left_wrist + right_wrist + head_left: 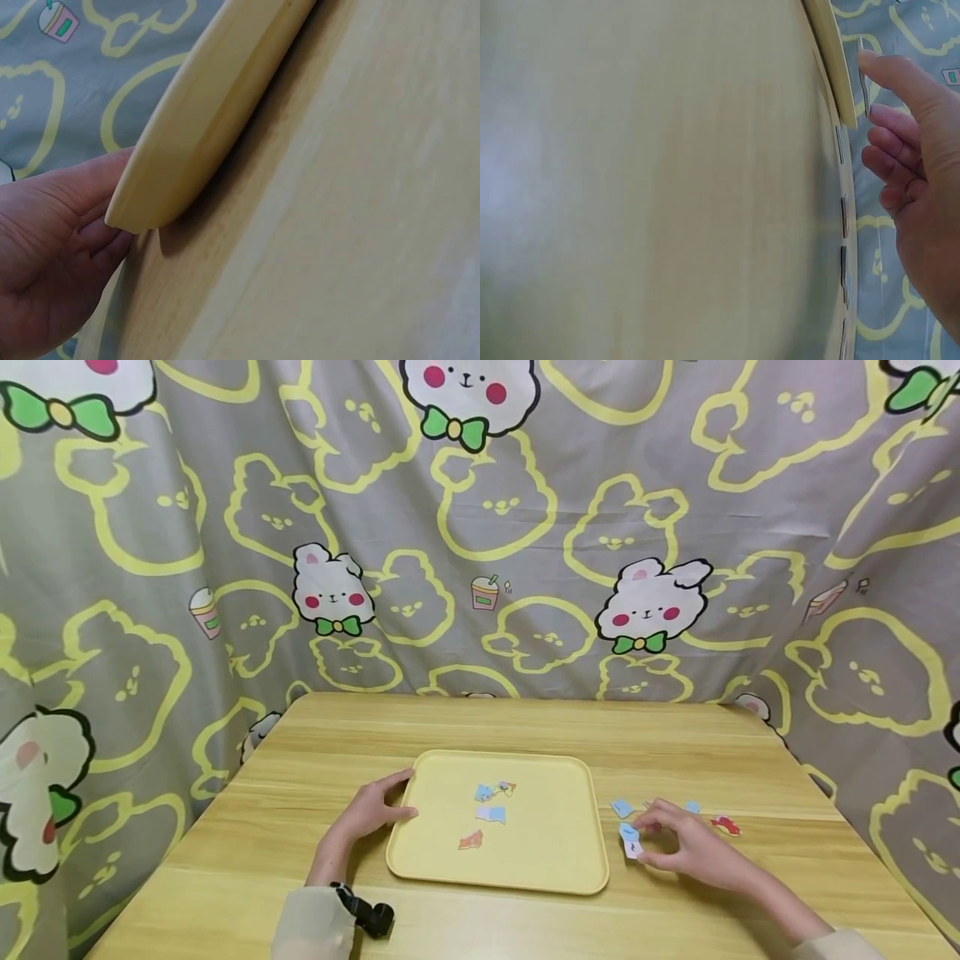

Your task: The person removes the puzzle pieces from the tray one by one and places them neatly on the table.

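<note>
My left hand [367,810] grips the left rim of a yellow tray [551,843], its thumb over the edge. In the left wrist view, fingers [112,251] curl at the tray's corner. My right hand [693,847] pinches a small blue and white puzzle piece [631,843] between thumb and fingers, just right of the tray. The right wrist view shows that piece [865,86] edge-on, raised above the table. Several pieces lie on the tray: a blue one joined to a patterned one [487,792], a pale blue and pink one [491,814] and an orange-red one [471,840].
More pieces lie on the wooden table [517,927] around my right hand: a blue one [622,809], another blue one [692,807] and a red one [726,826]. A patterned curtain [420,685] hangs behind and beside the table.
</note>
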### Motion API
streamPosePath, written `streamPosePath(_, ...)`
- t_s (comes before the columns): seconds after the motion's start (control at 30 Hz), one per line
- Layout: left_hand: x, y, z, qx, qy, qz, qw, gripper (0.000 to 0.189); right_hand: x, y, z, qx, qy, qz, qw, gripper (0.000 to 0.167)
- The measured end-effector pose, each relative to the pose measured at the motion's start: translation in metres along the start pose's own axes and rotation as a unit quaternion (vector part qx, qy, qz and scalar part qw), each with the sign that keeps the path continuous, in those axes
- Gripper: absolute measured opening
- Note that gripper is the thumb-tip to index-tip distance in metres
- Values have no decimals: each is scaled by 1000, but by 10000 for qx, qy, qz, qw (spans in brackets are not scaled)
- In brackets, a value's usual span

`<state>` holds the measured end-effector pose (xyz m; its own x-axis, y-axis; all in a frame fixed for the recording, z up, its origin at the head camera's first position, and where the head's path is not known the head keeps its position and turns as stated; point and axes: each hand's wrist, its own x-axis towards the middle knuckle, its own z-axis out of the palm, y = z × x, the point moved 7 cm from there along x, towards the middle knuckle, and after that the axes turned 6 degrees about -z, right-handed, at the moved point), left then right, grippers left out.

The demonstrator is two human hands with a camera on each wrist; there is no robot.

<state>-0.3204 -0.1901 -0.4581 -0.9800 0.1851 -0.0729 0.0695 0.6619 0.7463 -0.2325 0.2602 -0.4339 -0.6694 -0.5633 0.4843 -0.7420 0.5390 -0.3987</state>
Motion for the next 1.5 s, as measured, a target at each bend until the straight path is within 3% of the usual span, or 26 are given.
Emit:
streamPosePath(0.37,0,-1,0,0,-15,-38,10000,72,-2,7,4,-309,-509,346,9976,29)
streamPosePath(1.0,0,-2,1,-77,5,-74,9999,72,-2,5,2,-685,-622,285,9953,35)
streamPosePath(1.17,0,-1,1,-75,-14,-97,9999,72,-2,6,1,-464,-505,365,9970,40)
streamPosePath(1.5,0,-1,0,-105,-31,-63,9999,72,12,2,5,546,-55,400,9977,37)
